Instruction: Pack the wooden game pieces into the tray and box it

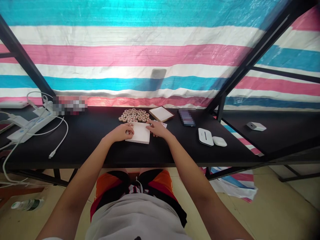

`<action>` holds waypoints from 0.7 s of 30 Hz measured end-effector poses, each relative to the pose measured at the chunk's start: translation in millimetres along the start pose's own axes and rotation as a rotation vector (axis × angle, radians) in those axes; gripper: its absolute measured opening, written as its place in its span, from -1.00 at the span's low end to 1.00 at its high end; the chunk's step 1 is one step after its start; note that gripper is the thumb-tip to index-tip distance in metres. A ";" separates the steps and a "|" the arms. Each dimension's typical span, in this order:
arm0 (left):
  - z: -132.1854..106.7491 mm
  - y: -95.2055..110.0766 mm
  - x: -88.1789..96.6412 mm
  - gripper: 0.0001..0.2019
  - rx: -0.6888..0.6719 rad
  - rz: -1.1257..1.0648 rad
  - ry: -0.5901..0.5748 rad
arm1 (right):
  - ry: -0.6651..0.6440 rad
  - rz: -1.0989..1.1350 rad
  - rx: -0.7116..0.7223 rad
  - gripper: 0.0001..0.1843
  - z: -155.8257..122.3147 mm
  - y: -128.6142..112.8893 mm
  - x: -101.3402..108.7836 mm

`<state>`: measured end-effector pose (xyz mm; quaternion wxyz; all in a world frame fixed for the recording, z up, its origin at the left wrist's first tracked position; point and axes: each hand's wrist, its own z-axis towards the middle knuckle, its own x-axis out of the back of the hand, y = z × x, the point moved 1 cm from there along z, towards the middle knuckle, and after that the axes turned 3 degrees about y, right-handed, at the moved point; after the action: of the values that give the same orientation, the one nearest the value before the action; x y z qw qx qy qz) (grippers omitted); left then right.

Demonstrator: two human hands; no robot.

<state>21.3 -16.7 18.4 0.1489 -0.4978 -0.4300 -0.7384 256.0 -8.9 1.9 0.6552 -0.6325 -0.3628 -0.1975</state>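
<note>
A shallow white box (141,132) lies on the black table in front of me, with a few round Chinese chess pieces (131,124) along its left side. My left hand (122,132) reaches over the box's left wall, its fingers curled around a piece inside. At the right rim, my right hand (159,129) holds the box by its upper corner, with the fingertips on the edge. Just behind the box, many more round wooden Chinese chess pieces (133,115) with dark and red markings are spread in a cluster. Beside them rests a box lid (162,114), its white inside facing up.
A phone (187,118), a white device (205,137) and a white earbud case (219,141) lie to the right. A power strip (32,128) with several cables is at the left. Black frame bars and a striped sheet (130,55) stand behind the table (85,143).
</note>
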 end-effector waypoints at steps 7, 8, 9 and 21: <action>-0.3 -2.0 1.9 -0.79 0.026 -0.018 0.021 | -0.003 -0.006 -0.006 -0.71 0.3 -0.8 0.1; -0.3 -2.4 2.0 -0.79 0.029 -0.014 0.024 | -0.002 -0.005 -0.002 -0.72 0.1 -1.0 0.3; -0.3 -2.8 2.2 -0.79 0.031 -0.010 0.029 | -0.001 -0.002 0.003 -0.73 -0.1 -1.3 0.4; 0.3 -18.1 -7.0 -0.61 0.017 0.050 0.131 | 0.000 0.010 0.026 -0.71 3.0 4.3 -1.6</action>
<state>13.0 -7.3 3.6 0.1991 -0.4577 -0.4130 -0.7618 257.3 -5.8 -2.4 0.6643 -0.6258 -0.3621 -0.1897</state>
